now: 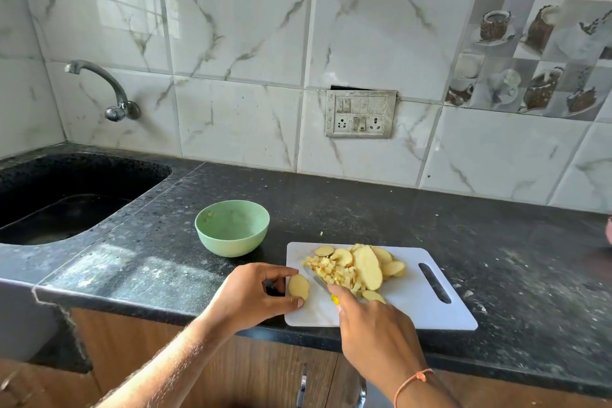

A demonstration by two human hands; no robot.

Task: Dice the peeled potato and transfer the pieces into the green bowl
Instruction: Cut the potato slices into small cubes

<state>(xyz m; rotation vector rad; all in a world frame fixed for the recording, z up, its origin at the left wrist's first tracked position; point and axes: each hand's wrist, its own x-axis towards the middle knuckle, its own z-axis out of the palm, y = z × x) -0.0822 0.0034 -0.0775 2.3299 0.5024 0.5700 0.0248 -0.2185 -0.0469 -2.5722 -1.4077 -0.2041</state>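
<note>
Left hand [255, 298] pinches 1 potato slice [298, 287] at the board [414, 311] edge – right hand [374, 328] grips the knife [320, 282] beside the diced pile [334, 270]

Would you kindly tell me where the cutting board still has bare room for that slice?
Free: the near-left corner of the cutting board, beside the left hand, and its right end around the handle slot. Crowded: the far middle, with potato slices and diced pieces.

left hand [255, 295] pinches potato slice [298, 287] | right hand [374, 328] grips knife [323, 285]
</note>
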